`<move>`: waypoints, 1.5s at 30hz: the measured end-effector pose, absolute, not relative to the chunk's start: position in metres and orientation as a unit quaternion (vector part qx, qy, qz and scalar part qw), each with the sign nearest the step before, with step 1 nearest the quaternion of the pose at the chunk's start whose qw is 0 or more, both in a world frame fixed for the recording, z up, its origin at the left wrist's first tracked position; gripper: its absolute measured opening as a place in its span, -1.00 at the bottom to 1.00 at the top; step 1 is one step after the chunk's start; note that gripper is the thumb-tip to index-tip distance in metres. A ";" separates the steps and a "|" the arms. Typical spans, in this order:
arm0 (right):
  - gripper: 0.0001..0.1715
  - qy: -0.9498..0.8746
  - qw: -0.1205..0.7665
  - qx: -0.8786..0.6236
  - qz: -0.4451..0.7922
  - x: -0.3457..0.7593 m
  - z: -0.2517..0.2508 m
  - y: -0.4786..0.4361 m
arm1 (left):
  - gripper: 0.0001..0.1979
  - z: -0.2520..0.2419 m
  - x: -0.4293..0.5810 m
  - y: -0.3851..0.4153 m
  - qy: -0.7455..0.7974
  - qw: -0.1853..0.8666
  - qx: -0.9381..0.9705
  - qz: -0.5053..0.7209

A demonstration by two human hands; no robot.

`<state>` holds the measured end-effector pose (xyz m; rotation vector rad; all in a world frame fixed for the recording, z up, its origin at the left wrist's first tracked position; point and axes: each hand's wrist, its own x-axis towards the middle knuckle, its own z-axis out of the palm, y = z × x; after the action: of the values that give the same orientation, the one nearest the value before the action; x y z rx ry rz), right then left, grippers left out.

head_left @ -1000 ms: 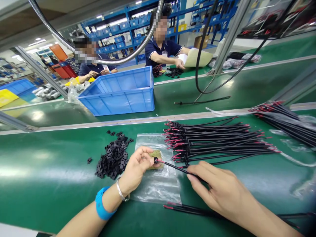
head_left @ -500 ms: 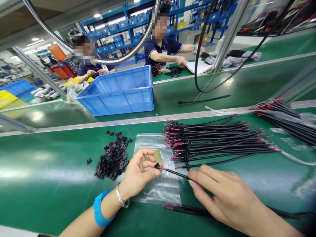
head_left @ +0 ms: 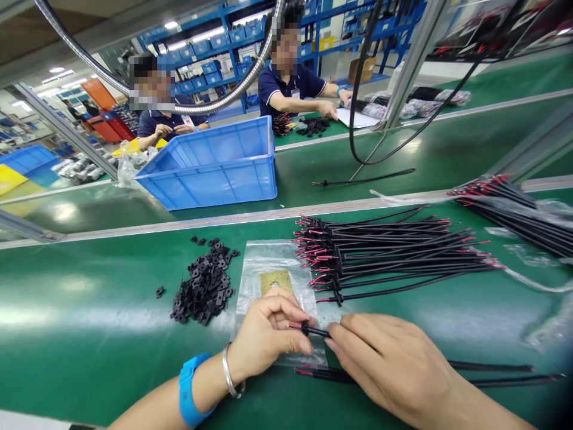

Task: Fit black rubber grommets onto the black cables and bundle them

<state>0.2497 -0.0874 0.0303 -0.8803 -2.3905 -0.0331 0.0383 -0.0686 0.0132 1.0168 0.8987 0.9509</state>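
Note:
Between the thumb and fingers of my left hand [head_left: 268, 328] is a small black plastic clip [head_left: 305, 328], now around the cable near its red wire ends. My right hand [head_left: 385, 361] is closed on the black cable [head_left: 319, 332] just right of the clip, hiding the rest of its length. Below both hands lies a clear plastic bag [head_left: 253, 260] with a yellowish perforated piece [head_left: 275, 279] on or in it. A heap of loose black clips [head_left: 203, 289] sits to the left. Cables fitted with clips [head_left: 394, 260] lie in a row beyond my right hand.
More cables [head_left: 492, 365] pass under my right hand, and a bundle [head_left: 514, 218] lies at far right. Past the metal rail [head_left: 179, 224] stand a blue crate [head_left: 215, 179] and a single cable [head_left: 367, 179]. Two co-workers sit opposite. A black cord [head_left: 353, 119] hangs down.
The clip has gone from the cable's tip to further along it, with red wires now sticking out past it. Both hands have come closer together; the left moved right and toward me.

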 end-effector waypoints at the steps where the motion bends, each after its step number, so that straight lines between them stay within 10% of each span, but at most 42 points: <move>1: -0.76 -0.899 0.289 -0.328 -0.006 0.249 0.029 -0.088 | -0.65 0.012 0.039 -0.069 0.400 0.657 0.476 0.427; 17: -0.71 -0.862 0.311 -0.346 0.199 0.238 0.018 -0.093 | -0.79 0.019 0.047 -0.077 0.362 0.396 0.721 0.439; 27: -0.75 -0.878 0.316 -0.359 0.010 0.250 0.021 -0.083 | -0.48 0.016 0.025 -0.065 0.394 0.440 0.732 0.340; 36: -0.68 -0.798 0.301 -0.466 -0.235 0.292 0.028 -0.030 | -0.71 0.031 -0.037 -0.020 0.527 0.161 0.805 0.219; 45: -0.73 -0.801 0.314 -0.482 -0.166 0.287 0.008 -0.010 | -0.77 0.019 -0.074 0.004 0.580 -0.041 0.813 0.009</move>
<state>0.2873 -0.0098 0.0077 -1.2706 -2.1112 -0.4369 -0.0742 0.0040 0.0186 2.6234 1.8725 0.0284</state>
